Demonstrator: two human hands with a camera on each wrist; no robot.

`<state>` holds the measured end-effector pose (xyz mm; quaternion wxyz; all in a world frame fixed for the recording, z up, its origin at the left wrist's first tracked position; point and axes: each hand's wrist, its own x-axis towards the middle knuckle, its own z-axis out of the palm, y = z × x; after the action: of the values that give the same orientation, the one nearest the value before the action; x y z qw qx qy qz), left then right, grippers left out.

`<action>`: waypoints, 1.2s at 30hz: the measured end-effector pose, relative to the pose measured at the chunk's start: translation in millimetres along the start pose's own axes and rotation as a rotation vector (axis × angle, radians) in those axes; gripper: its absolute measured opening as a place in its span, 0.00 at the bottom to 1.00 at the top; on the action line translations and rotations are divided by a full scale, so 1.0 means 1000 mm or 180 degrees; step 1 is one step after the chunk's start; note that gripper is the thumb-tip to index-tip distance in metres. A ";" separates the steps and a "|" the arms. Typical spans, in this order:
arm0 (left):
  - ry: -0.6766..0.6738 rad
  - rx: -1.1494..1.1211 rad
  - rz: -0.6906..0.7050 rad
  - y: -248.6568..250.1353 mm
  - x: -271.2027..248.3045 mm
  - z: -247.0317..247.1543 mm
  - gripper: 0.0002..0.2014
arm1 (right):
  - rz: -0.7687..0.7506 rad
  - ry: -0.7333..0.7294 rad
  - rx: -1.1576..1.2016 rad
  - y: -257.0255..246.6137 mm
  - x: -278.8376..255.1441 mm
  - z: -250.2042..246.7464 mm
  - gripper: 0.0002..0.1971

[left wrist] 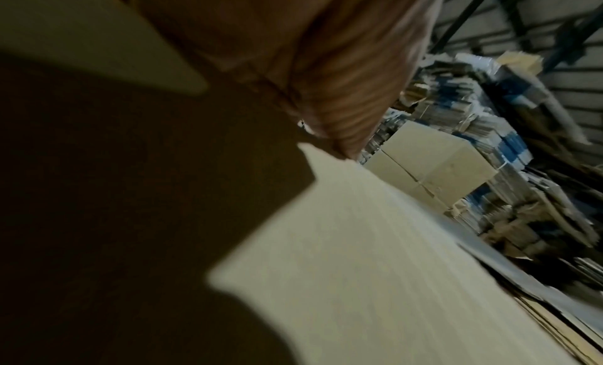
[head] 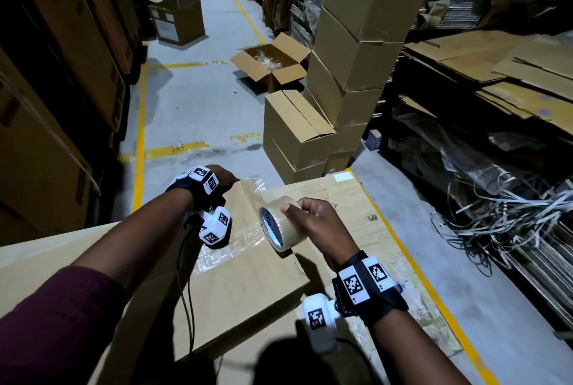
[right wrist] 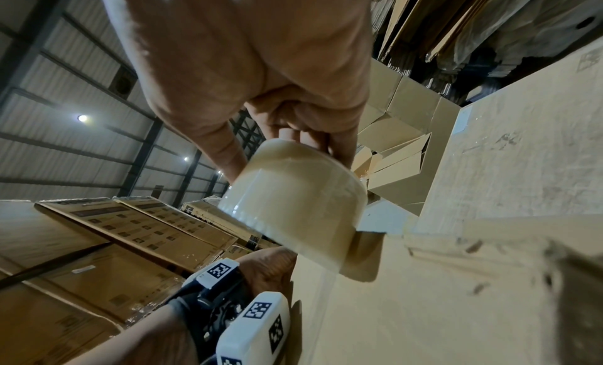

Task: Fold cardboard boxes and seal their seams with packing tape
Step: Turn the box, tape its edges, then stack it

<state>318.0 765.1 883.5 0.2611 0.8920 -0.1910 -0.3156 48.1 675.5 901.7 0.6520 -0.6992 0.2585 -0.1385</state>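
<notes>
While the left hand [head: 223, 175] presses tape at the cardboard box's [head: 248, 285] far edge, its grip unclear, the right hand [head: 313, 223] clutches the tape roll [head: 277, 223] mid-seam.

The left hand [head: 224, 176] sits at the far edge of the large flat brown cardboard box [head: 248, 285], and its fingers are hidden behind the white marker-covered wrist band [head: 201, 181]. The left wrist view is blurred and largely in dark shadow; only a smeared palm and pale cardboard show. The printing inside the roll of clear packing tape [head: 279, 223] is too small to read. The box's near end runs off the bottom edge of the head view.
</notes>
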 end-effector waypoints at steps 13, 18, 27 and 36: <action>0.0294 -0.0833 0.0394 -0.010 -0.011 0.030 0.11 | 0.0131 0.0149 -0.0176 0.019 -0.015 0.011 0.50; 0.0201 -0.0845 0.0308 -0.006 -0.016 0.028 0.15 | 0.0006 0.0361 -0.0244 0.019 -0.044 0.007 0.40; 0.0145 -0.1155 -0.0011 -0.008 -0.008 0.035 0.20 | -0.0037 0.0500 -0.0379 0.015 -0.118 -0.024 0.25; 0.0125 -0.1050 0.0043 -0.005 -0.009 0.039 0.21 | 0.0316 0.0554 -0.0675 0.058 -0.149 -0.026 0.31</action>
<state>286.4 759.6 858.7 0.4098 0.8417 -0.1375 -0.3234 -99.6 733.1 868.9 0.5557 -0.7358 0.3615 -0.1381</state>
